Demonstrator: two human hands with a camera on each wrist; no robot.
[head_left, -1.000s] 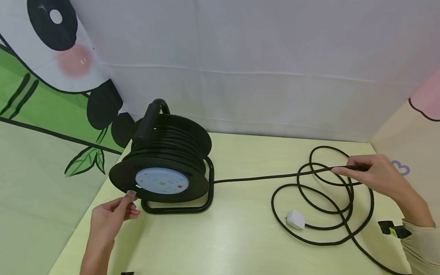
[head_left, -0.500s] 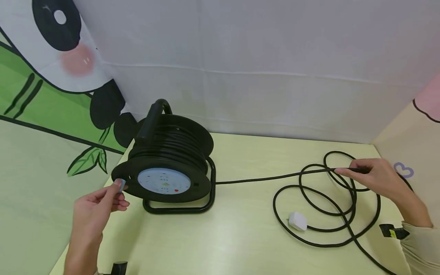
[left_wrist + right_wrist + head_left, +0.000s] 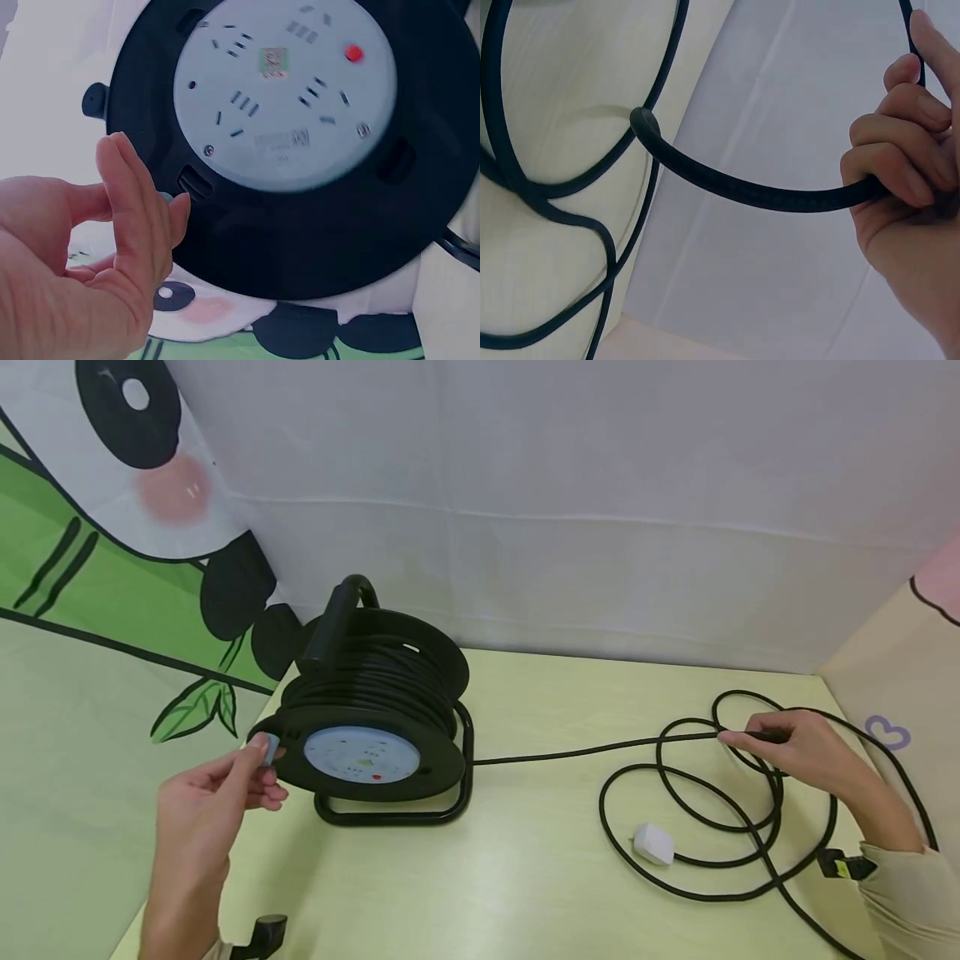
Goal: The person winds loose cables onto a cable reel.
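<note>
A black cable reel (image 3: pixel 375 681) stands on its tubular frame, its pale blue socket panel (image 3: pixel 362 755) facing front. At the reel's left rim, my left hand (image 3: pixel 201 806) pinches a small grey winding knob (image 3: pixel 271 750) between thumb and fingers. The left wrist view mostly hides that knob behind the fingers. To the right, my right hand (image 3: pixel 813 752) has its fingers curled round the black cable (image 3: pixel 570 756), which runs taut from the reel. Behind the grip, the cable (image 3: pixel 772 199) sags toward loose loops on the table. A white plug (image 3: pixel 654 844) lies among those loops.
The pale wooden table (image 3: pixel 525 868) ends at a white cloth backdrop (image 3: pixel 600 568). A printed cartoon cloth (image 3: pixel 187 677) hangs along the left side. The reel's carrying handle (image 3: pixel 337 627) rises above it. Loose cable reaches past the table's front right.
The left hand has carried the winding knob leftward and up, and the reel has turned clockwise. The right hand still grips the cable, and slack cable has shifted behind it.
</note>
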